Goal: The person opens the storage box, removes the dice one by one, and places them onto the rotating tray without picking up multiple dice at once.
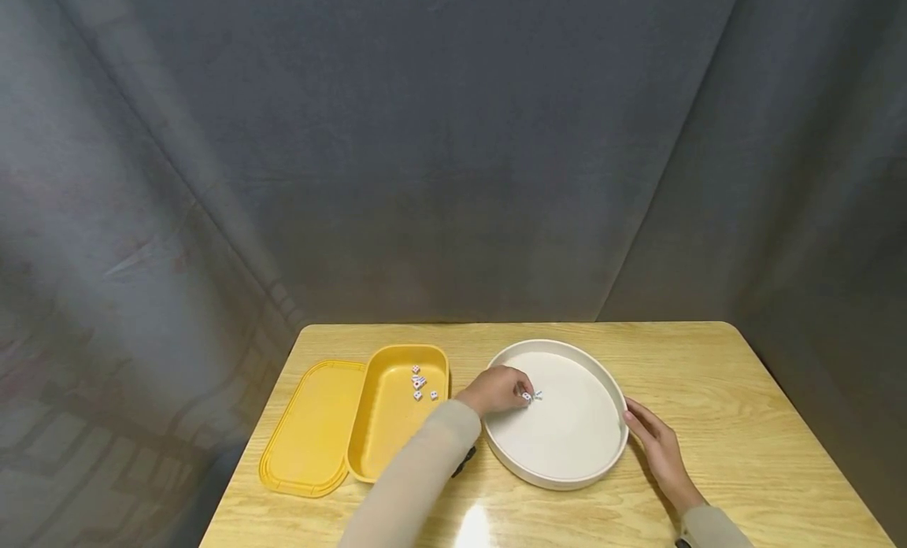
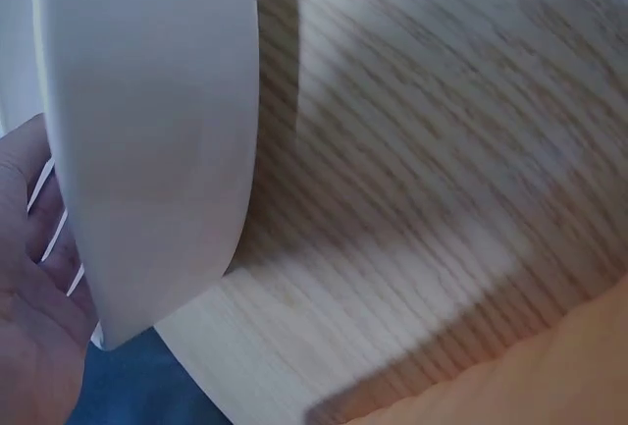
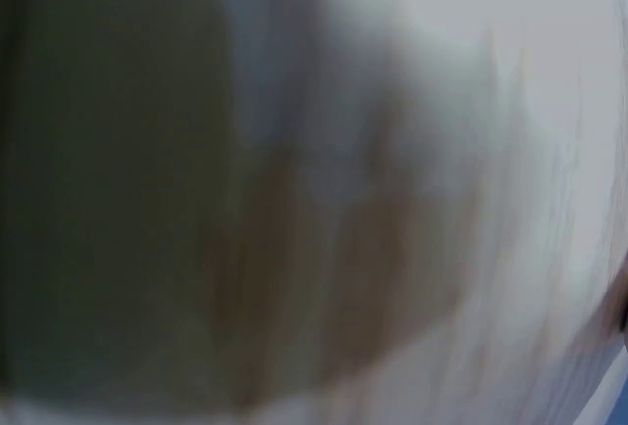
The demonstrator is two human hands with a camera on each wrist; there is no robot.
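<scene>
A round white tray lies on the wooden table. My left hand reaches over its left rim, and its curled fingertips pinch a small white die on the tray floor. A second die lies just beside it. My right hand rests with straight fingers against the tray's outer right wall. In the left wrist view the tray's outer wall fills the left, with my palm behind it. The right wrist view is a blur of white and grey.
A yellow oblong box stands left of the tray with several dice at its far end. Its yellow lid lies flat beside it, near the table's left edge. A grey curtain hangs behind the table.
</scene>
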